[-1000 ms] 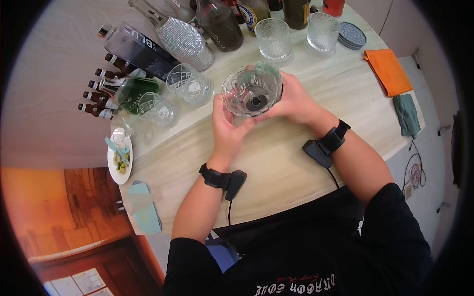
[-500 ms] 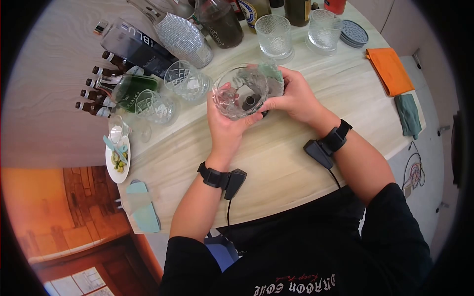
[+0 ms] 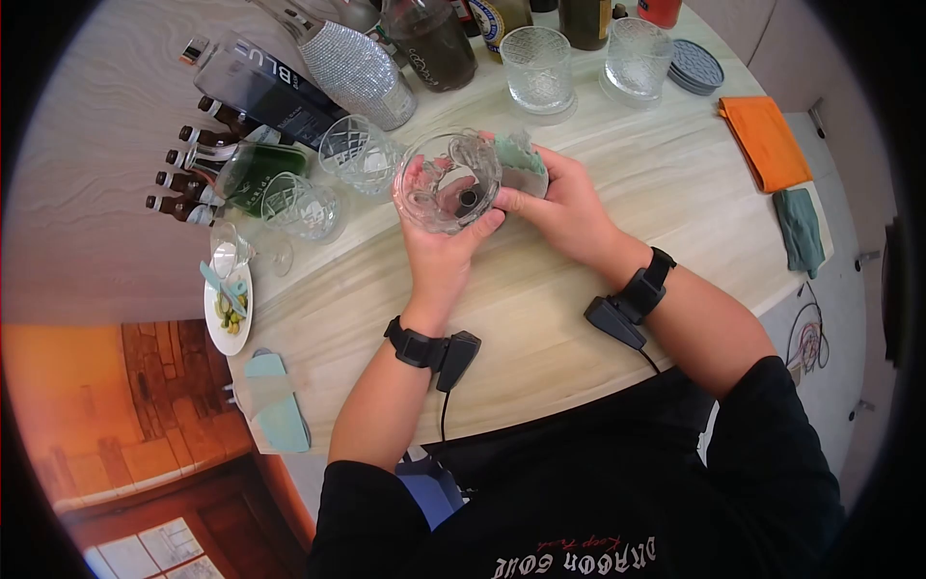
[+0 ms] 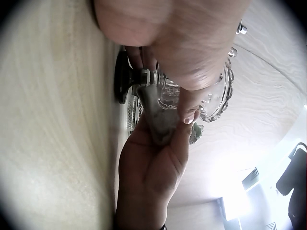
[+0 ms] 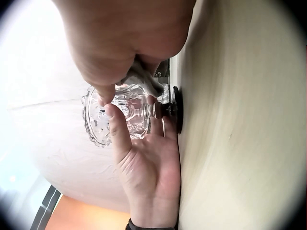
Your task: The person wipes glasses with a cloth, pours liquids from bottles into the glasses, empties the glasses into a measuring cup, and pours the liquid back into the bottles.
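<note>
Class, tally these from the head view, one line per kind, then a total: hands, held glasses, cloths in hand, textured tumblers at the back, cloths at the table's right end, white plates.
Hands: 2 (left hand, right hand)
Held glass: 1
Held cloth: 1
Textured tumblers: 2 (nearer-centre tumbler, other tumbler)
Right-end cloths: 2 (orange cloth, dark green cloth)
White plate: 1
Total: 9

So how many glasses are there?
6: one scalloped clear glass in the left hand; two textured tumblers at back; two crosshatched glasses left; one stemmed glass by the white oval plate. Others may be hidden.
</note>
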Tool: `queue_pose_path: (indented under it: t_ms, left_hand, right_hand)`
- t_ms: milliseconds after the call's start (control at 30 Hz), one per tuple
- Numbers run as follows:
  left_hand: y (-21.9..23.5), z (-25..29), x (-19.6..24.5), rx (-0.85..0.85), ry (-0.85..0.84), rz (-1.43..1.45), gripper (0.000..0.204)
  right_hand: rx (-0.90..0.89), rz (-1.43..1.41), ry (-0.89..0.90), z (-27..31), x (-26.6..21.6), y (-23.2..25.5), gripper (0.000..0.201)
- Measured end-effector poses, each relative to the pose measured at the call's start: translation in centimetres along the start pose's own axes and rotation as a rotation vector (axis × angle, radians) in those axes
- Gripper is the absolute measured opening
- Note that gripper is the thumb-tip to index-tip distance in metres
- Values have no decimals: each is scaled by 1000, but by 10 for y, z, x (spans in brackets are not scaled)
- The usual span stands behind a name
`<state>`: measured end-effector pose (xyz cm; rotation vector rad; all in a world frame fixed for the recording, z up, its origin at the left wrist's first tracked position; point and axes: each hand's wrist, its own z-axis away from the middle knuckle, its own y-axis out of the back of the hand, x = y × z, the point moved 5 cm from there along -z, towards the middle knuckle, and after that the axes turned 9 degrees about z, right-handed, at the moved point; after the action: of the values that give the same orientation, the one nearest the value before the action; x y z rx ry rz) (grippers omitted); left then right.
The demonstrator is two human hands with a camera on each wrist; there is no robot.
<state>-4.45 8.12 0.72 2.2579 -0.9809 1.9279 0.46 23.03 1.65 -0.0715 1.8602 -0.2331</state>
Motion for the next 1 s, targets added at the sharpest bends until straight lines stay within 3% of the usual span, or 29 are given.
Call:
queue_pose_path:
  t_ms: [233,300,333,400,633,700,833,900,1000]
  left_hand:
    - [-1,1,-3,10,-9,-98,91]
    - [0,1,-5,10,-18,-99,90]
    - [0,2,-5,8,-29,-100,90]
    - [1,2,-5,5,-34,-124,89]
    - [1,1,-4,-13,-48,-162,89]
    - [-1,2,-4,-12,-34,-133,89]
    - [-3,2,-4,-29,-11,-74,88]
    - [-3,1,-5,-39,-7,-55,87]
    - [-4,1,-5,-59,-9,-30,85]
  right_hand:
    - [7,-86,4,6,-3,-6,54]
    - [48,-537,-52,7,4,-8,55]
    - [48,-538,-52,7,3,-7,55]
    - [17,-890,-143,5,3,-8,40]
    - [121,-740,-257,1,18,1,36]
    - [106,-563,-165,3,20,1,37]
    - [169,-519,-145,2,26,2,40]
    - [158,-268,-22,1,23,4,38]
    - [197,-121,12,7,22,6,36]
